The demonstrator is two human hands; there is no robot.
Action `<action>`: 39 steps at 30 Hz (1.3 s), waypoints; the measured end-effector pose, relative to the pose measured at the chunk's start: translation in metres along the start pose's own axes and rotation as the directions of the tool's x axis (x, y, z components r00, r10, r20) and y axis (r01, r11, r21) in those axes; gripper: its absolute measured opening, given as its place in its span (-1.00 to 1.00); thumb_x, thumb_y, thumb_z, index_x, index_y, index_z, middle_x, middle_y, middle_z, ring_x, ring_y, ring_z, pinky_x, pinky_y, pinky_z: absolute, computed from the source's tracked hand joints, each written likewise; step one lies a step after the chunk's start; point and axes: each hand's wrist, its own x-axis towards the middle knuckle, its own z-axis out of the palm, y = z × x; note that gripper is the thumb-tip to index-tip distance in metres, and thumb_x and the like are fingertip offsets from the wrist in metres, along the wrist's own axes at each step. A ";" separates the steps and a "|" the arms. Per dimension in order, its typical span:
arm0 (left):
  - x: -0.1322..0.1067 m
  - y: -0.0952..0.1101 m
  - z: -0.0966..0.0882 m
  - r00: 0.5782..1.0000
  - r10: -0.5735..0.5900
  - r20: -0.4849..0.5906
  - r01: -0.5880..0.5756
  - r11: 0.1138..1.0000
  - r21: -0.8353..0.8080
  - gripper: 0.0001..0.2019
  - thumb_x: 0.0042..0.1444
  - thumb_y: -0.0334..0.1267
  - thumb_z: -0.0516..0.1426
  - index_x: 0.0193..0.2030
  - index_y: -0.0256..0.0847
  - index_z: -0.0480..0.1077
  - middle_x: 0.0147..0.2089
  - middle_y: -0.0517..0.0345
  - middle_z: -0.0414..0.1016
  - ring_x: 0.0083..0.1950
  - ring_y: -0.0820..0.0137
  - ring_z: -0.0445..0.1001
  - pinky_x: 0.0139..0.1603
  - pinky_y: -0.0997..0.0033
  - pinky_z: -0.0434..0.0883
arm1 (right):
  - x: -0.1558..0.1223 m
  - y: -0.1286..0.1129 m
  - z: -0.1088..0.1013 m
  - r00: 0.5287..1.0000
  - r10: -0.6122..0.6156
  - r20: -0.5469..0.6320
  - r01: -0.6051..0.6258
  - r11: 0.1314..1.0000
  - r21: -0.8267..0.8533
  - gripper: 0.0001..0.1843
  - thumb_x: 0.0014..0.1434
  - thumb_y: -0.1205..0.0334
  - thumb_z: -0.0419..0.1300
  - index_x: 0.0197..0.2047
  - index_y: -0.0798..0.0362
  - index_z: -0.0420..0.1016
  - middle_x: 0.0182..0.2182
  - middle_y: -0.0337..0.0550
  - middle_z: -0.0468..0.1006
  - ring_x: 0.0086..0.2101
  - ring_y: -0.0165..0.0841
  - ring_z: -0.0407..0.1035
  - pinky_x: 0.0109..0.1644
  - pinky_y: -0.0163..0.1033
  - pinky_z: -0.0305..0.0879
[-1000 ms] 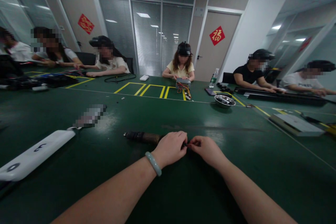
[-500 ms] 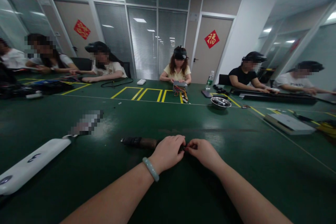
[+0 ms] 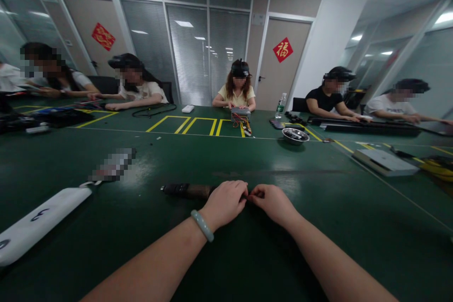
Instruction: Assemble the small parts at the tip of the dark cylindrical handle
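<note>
A dark cylindrical tool (image 3: 193,191) with a brown middle band and a small metal tip at its left end lies crosswise on the green table (image 3: 226,269). My left hand (image 3: 226,200), with a pale green bangle (image 3: 202,225) on its wrist, is closed over the tool's right part and hides it. Just beyond, at the tool's right end, my right hand (image 3: 272,202) is closed in a pinch. Its thumb and forefinger almost meet the left fingertips. What the pinch holds is too small and dark to make out.
To the left lies a white long device (image 3: 46,224) marked 3, joined to a blurred-out item (image 3: 115,165). A metal bowl (image 3: 295,136) with dark parts, a water bottle (image 3: 281,106) and a flat grey box (image 3: 385,162) stand farther off. Several people work across the table.
The view has shifted slightly, so the background sits a little more to the left. Both hands stay at the tool's right end in nearly the same pose.
</note>
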 end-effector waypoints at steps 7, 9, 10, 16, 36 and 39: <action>-0.001 0.000 0.001 1.000 0.009 -0.019 -0.010 1.000 -0.008 -0.89 0.11 -0.35 0.11 -0.20 -0.17 0.33 -0.07 0.12 0.44 -0.02 0.29 0.40 0.04 0.24 0.30 | -0.001 -0.004 0.001 0.999 0.035 -0.011 -0.035 0.999 -0.013 -0.80 0.12 0.10 0.16 -0.34 -0.02 0.57 -0.43 -0.24 0.57 -0.46 -0.42 0.36 -0.44 -0.35 0.06; 0.000 -0.001 0.001 1.000 0.014 -0.020 -0.014 1.000 -0.011 -0.90 0.12 -0.34 0.11 -0.20 -0.18 0.33 -0.08 0.12 0.44 -0.03 0.28 0.40 0.05 0.22 0.30 | -0.001 -0.004 0.002 0.999 0.031 -0.022 -0.031 0.999 -0.018 -0.80 0.13 0.10 0.16 -0.34 -0.03 0.57 -0.43 -0.25 0.57 -0.45 -0.42 0.37 -0.43 -0.35 0.06; 0.000 -0.001 0.001 1.000 0.013 -0.018 -0.014 1.000 -0.009 -0.91 0.12 -0.34 0.11 -0.21 -0.18 0.33 -0.08 0.11 0.44 -0.03 0.28 0.40 0.05 0.22 0.30 | -0.001 -0.004 0.003 0.999 0.030 -0.027 -0.030 0.999 -0.021 -0.81 0.13 0.10 0.16 -0.34 -0.03 0.57 -0.43 -0.25 0.57 -0.45 -0.42 0.37 -0.43 -0.35 0.06; 0.000 0.001 0.002 1.000 -0.001 0.004 0.001 1.000 0.020 -0.92 0.12 -0.33 0.11 -0.22 -0.18 0.34 -0.07 0.11 0.44 -0.03 0.27 0.40 0.06 0.22 0.29 | 0.000 -0.003 0.005 0.999 0.023 -0.041 -0.024 0.999 -0.036 -0.81 0.13 0.11 0.17 -0.35 -0.01 0.57 -0.42 -0.24 0.58 -0.42 -0.42 0.37 -0.42 -0.37 0.06; 0.001 0.005 -0.004 0.998 -0.048 0.030 0.048 0.999 0.015 -0.87 0.11 -0.32 0.08 -0.18 -0.14 0.32 0.05 0.16 0.40 0.04 0.29 0.37 0.06 0.23 0.26 | -0.001 0.000 0.011 0.984 -0.056 -0.169 0.047 0.997 -0.058 -0.88 0.10 0.25 0.17 -0.38 -0.03 0.55 -0.41 -0.25 0.52 -0.39 -0.40 0.36 -0.33 -0.35 0.11; 0.001 0.006 -0.005 0.998 -0.051 0.030 0.050 0.999 0.018 -0.87 0.12 -0.33 0.06 -0.17 -0.14 0.31 0.06 0.14 0.39 0.04 0.29 0.37 0.05 0.23 0.25 | -0.002 -0.002 0.011 0.972 -0.095 -0.213 0.084 0.995 -0.062 -0.89 0.09 0.28 0.17 -0.39 -0.01 0.54 -0.30 -0.21 0.49 -0.35 -0.41 0.36 -0.27 -0.35 0.15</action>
